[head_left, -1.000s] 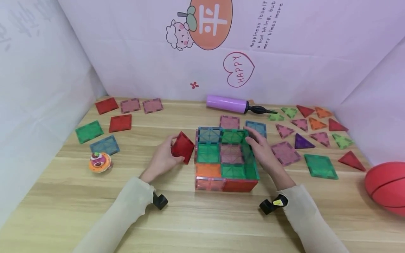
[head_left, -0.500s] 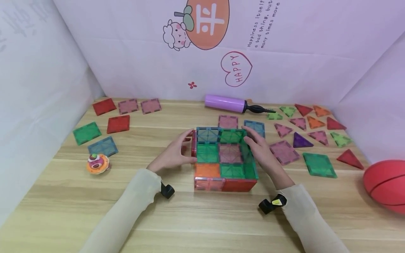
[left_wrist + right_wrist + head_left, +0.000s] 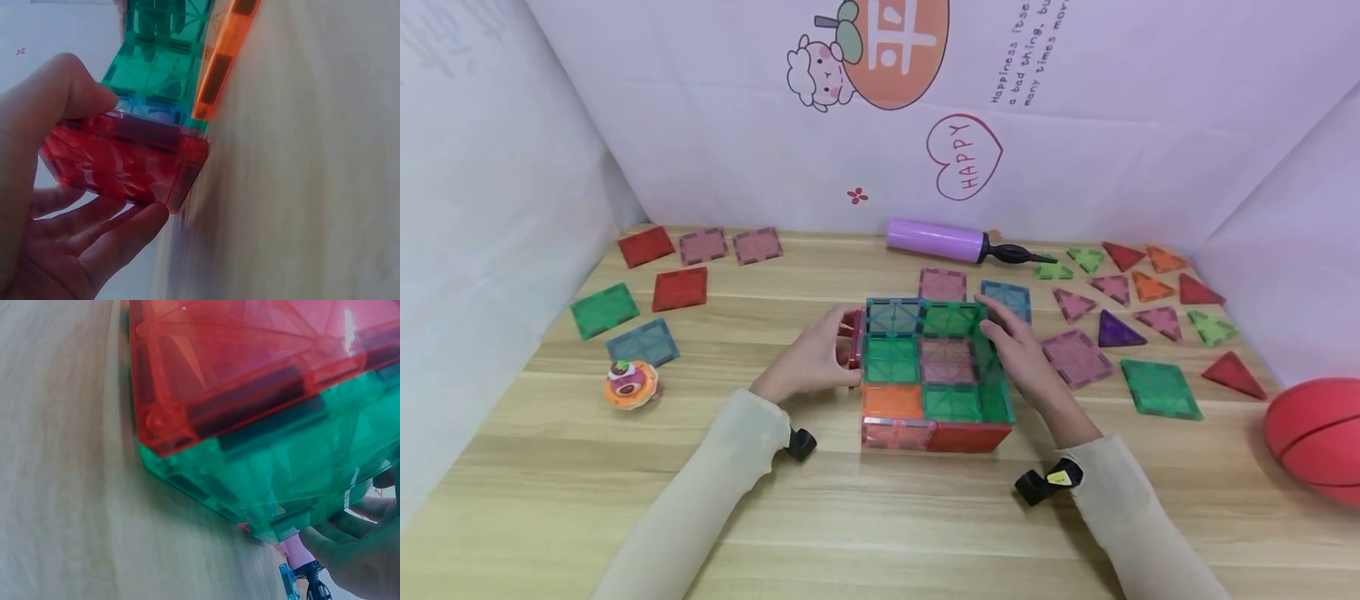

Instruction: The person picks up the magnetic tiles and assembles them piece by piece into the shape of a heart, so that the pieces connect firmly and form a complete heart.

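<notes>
An open-topped box of see-through magnetic tiles (image 3: 966, 437) stands on the wooden table, with green, pink and orange squares on its floor. At its left side my left hand (image 3: 808, 357) grips a red square magnetic tile (image 3: 119, 159), thumb on the upper edge and fingers below. The tile is upright, right against the box's left wall. On the opposite side my right hand (image 3: 1026, 354) holds the back right corner, its thumb over the green right wall (image 3: 287, 469) and its fingers outside. Part of the red tile is hidden by the left hand in the head view.
Loose square tiles, such as a green tile (image 3: 604, 311), lie at the left beside a small cake-like toy (image 3: 631, 384). Triangles, including a purple triangle (image 3: 1120, 329), spread at the right. A purple hand pump (image 3: 936, 240) lies behind; a red ball (image 3: 1315, 437) sits far right.
My left hand has moved right, bringing the red tile from a tilted pose beside the box to upright against its left wall. The right hand stays at the box's corner.
</notes>
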Motion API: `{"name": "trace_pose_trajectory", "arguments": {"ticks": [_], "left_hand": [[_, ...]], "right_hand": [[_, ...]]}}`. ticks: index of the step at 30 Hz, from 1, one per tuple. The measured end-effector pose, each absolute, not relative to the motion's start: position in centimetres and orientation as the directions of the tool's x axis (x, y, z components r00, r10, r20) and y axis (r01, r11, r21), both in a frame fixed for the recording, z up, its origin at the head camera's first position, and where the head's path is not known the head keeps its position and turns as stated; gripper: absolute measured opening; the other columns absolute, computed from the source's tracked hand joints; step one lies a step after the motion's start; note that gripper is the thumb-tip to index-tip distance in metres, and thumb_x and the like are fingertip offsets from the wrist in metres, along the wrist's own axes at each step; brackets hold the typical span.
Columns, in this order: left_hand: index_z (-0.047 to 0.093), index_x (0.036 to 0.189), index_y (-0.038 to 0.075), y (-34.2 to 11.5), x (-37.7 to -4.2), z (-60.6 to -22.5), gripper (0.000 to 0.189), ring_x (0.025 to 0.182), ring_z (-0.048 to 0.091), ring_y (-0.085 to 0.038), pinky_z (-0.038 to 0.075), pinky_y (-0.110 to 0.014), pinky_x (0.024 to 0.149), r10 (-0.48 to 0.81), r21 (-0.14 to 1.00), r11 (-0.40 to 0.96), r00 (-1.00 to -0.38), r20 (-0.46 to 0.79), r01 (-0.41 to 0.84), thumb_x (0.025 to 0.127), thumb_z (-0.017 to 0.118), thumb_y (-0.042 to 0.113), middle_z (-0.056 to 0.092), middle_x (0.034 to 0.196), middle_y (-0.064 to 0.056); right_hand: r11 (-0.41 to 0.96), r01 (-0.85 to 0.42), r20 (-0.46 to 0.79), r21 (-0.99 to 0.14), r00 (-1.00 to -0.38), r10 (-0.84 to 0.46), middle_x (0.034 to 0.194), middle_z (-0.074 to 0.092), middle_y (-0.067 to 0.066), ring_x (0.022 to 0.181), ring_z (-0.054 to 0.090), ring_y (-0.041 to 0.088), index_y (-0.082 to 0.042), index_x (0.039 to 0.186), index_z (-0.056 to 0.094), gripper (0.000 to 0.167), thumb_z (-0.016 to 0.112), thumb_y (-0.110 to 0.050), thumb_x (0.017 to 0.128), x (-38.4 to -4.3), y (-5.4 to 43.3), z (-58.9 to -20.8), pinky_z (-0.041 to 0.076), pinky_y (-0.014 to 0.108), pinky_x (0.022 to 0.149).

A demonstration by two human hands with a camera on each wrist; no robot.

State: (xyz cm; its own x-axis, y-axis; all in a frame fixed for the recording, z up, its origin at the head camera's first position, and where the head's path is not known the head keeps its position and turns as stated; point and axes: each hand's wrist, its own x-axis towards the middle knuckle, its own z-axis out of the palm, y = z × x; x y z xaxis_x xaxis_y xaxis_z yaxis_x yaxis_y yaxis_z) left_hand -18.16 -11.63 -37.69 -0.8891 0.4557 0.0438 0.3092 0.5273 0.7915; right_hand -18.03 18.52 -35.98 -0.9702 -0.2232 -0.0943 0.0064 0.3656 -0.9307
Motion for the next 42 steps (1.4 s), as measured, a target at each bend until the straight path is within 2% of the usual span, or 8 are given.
{"name": "trace_pose_trajectory", "arguments": {"ticks": [6,12,20,24,27,34,38,42], "left_hand": [[0.031,0.14,0.008,-11.2,-17.7,-37.9,0.078,0.117,0.052,-0.027,0.049,-0.039,0.095,0.444,0.75,0.557,-0.891,0.093,0.356,0.076,0.074,0.012,0.045,0.129,-0.01],[0.031,0.137,0.005,-10.8,-17.1,-38.2,0.067,0.095,0.05,-0.022,0.049,-0.033,0.078,0.394,0.711,0.609,-0.912,0.113,0.351,0.078,0.063,0.011,0.047,0.114,-0.009],[0.038,0.132,0.005,-9.9,-15.3,-38.5,0.05,0.096,0.051,-0.023,0.051,-0.037,0.083,0.289,0.719,0.618,-0.943,0.167,0.317,0.086,0.057,0.012,0.052,0.114,-0.01],[0.042,0.126,0.004,-9.5,-14.3,-38.7,0.047,0.086,0.051,-0.021,0.049,-0.032,0.072,0.267,0.733,0.6,-0.944,0.195,0.321,0.085,0.06,0.018,0.053,0.103,-0.008],[0.041,0.126,0.004,-9.6,-13.6,-38.8,0.052,0.08,0.048,-0.019,0.044,-0.03,0.065,0.272,0.746,0.585,-0.944,0.188,0.317,0.085,0.063,0.027,0.05,0.096,-0.007],[0.028,0.136,0.012,-10.2,-12.0,-39.0,0.079,0.097,0.047,-0.022,0.045,-0.036,0.081,0.288,0.827,0.52,-0.955,0.068,0.215,0.082,0.061,0.06,0.047,0.116,-0.007],[0.022,0.141,0.012,-10.4,-11.6,-39.4,0.095,0.108,0.047,-0.027,0.046,-0.044,0.09,0.339,0.876,0.417,-0.936,0.097,0.242,0.078,0.043,0.081,0.044,0.127,-0.013],[0.021,0.141,0.006,-10.0,-11.6,-39.6,0.107,0.112,0.045,-0.03,0.043,-0.048,0.093,0.363,0.867,0.352,-0.905,0.22,0.352,0.075,0.021,0.089,0.042,0.129,-0.018]], "right_hand": [[0.364,-0.004,-0.085,-0.931,-0.971,-0.226,0.159,0.014,0.014,0.146,0.011,0.029,-0.017,0.151,0.026,0.048,0.034,-0.022,0.104,-18.0,18.6,-35.9,0.016,0.055,0.115],[0.361,-0.002,-0.086,-0.932,-0.97,-0.229,0.159,0.012,0.014,0.147,0.01,0.029,-0.017,0.152,0.025,0.048,0.034,-0.023,0.104,-18.0,18.6,-35.8,0.015,0.055,0.116],[0.354,-0.008,-0.078,-0.935,-0.97,-0.229,0.159,0.013,0.013,0.147,0.01,0.029,-0.018,0.152,0.025,0.048,0.034,-0.024,0.104,-18.0,18.7,-35.6,0.015,0.054,0.116],[0.357,-0.012,-0.073,-0.934,-0.972,-0.223,0.159,0.014,0.013,0.146,0.011,0.029,-0.017,0.152,0.025,0.048,0.034,-0.025,0.104,-18.0,18.6,-35.6,0.015,0.054,0.116],[0.357,-0.016,-0.07,-0.934,-0.972,-0.226,0.159,0.014,0.014,0.146,0.011,0.029,-0.016,0.152,0.025,0.049,0.034,-0.025,0.104,-18.0,18.6,-35.6,0.015,0.054,0.116],[0.357,-0.024,-0.064,-0.934,-0.97,-0.234,0.159,0.014,0.014,0.146,0.012,0.028,-0.016,0.152,0.025,0.049,0.034,-0.025,0.104,-18.0,18.5,-35.7,0.016,0.053,0.116],[0.358,-0.02,-0.07,-0.934,-0.969,-0.237,0.159,0.014,0.014,0.146,0.012,0.029,-0.016,0.152,0.025,0.049,0.034,-0.025,0.104,-17.9,18.5,-35.8,0.016,0.054,0.116],[0.359,-0.008,-0.079,-0.933,-0.97,-0.228,0.159,0.014,0.014,0.146,0.011,0.029,-0.017,0.151,0.025,0.049,0.034,-0.025,0.104,-17.8,18.6,-35.9,0.015,0.054,0.116]]}}
